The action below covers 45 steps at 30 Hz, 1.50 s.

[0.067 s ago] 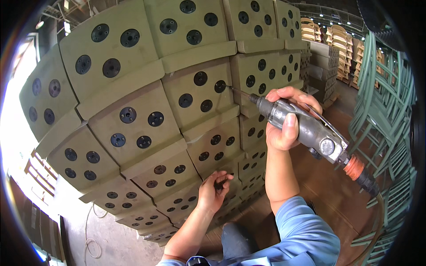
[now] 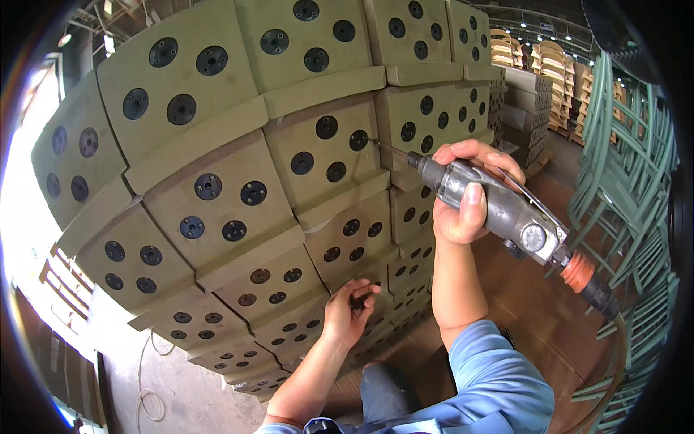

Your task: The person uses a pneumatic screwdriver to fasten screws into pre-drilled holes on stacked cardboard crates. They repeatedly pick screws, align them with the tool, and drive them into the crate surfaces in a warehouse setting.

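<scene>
My right hand is wrapped round a grey metal air screwdriver, its thumb on the near side and fingers over the top. The long thin bit points left, its tip at the right edge of a round black disc on an olive-tan block; whether it touches a screw is too small to tell. Lower down, my left hand is held palm up before the stack, fingers curled over something small and dark. That is partly hidden.
Similar blocks with black discs are stacked in rows across the front. A hose trails from the screwdriver's tail. Green metal frames stand to the right, with wooden chair parts behind. A pale cord lies on the floor at left.
</scene>
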{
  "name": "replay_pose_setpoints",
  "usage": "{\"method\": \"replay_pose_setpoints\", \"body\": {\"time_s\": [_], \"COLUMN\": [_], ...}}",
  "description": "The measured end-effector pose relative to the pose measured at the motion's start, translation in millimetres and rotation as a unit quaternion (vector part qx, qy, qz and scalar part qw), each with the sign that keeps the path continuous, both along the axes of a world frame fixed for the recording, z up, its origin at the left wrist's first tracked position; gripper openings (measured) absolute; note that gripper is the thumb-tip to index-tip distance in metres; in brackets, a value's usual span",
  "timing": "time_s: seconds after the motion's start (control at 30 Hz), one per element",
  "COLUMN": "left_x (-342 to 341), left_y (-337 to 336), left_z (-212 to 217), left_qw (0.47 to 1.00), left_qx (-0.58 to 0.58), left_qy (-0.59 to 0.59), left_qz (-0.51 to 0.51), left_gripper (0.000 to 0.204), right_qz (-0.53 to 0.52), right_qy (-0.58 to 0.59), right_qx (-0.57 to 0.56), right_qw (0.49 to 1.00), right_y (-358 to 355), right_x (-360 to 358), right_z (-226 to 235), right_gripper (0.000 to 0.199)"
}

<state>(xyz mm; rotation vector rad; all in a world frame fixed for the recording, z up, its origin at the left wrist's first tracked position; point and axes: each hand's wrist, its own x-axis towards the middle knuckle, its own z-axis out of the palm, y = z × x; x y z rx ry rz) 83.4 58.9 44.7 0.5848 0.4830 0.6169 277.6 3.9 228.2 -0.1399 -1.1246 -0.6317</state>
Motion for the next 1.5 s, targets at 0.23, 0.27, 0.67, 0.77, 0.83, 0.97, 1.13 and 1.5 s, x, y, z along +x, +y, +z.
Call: {"method": "replay_pose_setpoints", "body": {"time_s": [0.23,0.27,0.67,0.77,0.83,0.97,1.13,1.5], "left_x": [1,2,-12,-15,-20,-30,-39,13], "left_y": [0,1,-1,-7,-10,-17,-7,-23], "left_z": [-17,-17,-54,-78,-95,-105,-59,103], "left_qw": [1.0,1.0,0.998,0.987,0.982,0.981,0.999,0.979], "left_qx": [0.001,0.003,-0.015,-0.07,-0.073,-0.06,-0.014,0.079], "left_qy": [-0.006,-0.002,0.045,0.142,0.176,0.183,0.045,-0.174], "left_qz": [-0.027,-0.027,-0.038,-0.01,-0.003,0.003,0.012,0.067], "left_gripper": [0.03,0.03,0.034,0.032,0.024,0.023,0.03,0.031], "right_qz": [0.019,0.012,-0.01,-0.011,-0.027,0.003,0.092,0.197], "right_qy": [-0.007,-0.008,-0.043,-0.049,-0.066,-0.036,0.013,0.0], "right_qx": [0.007,0.01,-0.016,-0.03,-0.039,-0.07,-0.048,-0.107], "right_qw": [1.0,1.0,0.999,0.998,0.997,0.997,0.995,0.975], "right_y": [5,5,29,32,31,19,-43,-109], "right_x": [3,3,5,3,3,-3,-34,-68], "right_z": [10,12,9,8,7,4,-53,-80], "right_gripper": [0.047,0.045,0.042,0.042,0.042,0.048,0.055,0.065]}}
